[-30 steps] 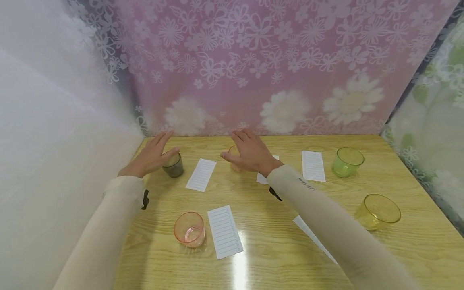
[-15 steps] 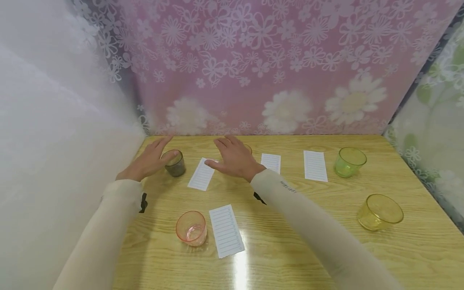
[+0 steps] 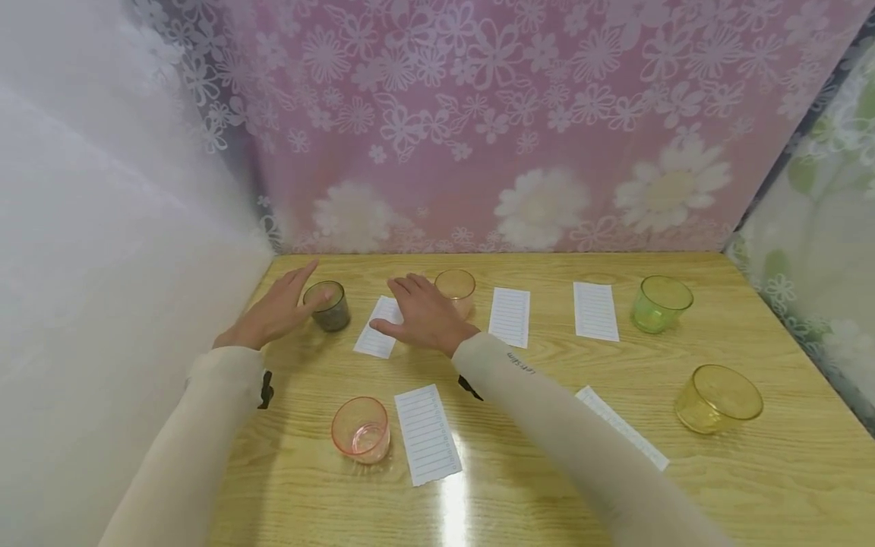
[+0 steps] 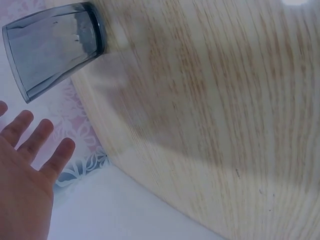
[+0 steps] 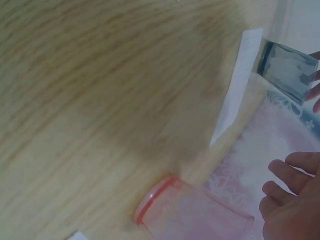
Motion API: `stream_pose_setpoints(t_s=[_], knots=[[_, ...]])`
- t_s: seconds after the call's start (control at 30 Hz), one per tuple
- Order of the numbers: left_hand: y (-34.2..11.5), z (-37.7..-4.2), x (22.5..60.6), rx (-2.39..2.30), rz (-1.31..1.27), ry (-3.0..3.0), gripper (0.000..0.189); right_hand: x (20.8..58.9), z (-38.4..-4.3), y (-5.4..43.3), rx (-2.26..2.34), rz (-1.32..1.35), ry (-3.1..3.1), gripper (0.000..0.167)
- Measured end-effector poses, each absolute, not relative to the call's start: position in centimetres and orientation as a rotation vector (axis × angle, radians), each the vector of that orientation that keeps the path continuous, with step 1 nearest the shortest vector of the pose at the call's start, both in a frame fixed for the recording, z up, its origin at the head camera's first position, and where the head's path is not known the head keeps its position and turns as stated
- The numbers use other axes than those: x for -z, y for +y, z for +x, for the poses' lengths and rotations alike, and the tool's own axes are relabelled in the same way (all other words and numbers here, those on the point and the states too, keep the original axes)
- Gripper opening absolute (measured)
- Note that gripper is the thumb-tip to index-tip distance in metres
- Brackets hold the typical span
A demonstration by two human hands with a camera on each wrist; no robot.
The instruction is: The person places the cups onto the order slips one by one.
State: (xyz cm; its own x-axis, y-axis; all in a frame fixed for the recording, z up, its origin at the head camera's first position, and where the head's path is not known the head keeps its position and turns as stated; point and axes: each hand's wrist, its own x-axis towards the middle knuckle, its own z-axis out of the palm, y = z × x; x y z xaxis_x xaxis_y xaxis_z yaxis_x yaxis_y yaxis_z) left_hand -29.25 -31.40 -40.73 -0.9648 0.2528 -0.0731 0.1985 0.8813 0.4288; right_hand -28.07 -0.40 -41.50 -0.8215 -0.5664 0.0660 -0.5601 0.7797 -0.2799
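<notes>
My left hand, fingers straight and spread, is held beside the smoky grey glass at the back left. In the left wrist view a gap shows between the fingertips and the rim of that grey glass. Farther right, my right hand reaches over a lined paper slip, covering its right part, and holds nothing. Just behind this hand stands a peach-orange glass, its lower part partly hidden. The right wrist view has the orange glass below the relaxed fingers of the right hand.
Nearer me stand a pink glass and a lined slip. Two slips lie at the back, with a green glass to their right. A yellow glass is at the right; my right forearm partly covers another slip.
My right hand has moved left, from in front of the orange glass to over the left slip, uncovering the glass. My left hand has shifted slightly left and back from the grey glass.
</notes>
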Motion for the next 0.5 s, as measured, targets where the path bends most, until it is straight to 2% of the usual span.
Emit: stream_pose_setpoints(t_s=[0.5], knots=[[-32.0,-29.0,41.9,-0.703,0.307,2.873,0.109,44.1,-28.0,-1.5,0.457,-0.806,2.855,0.1]])
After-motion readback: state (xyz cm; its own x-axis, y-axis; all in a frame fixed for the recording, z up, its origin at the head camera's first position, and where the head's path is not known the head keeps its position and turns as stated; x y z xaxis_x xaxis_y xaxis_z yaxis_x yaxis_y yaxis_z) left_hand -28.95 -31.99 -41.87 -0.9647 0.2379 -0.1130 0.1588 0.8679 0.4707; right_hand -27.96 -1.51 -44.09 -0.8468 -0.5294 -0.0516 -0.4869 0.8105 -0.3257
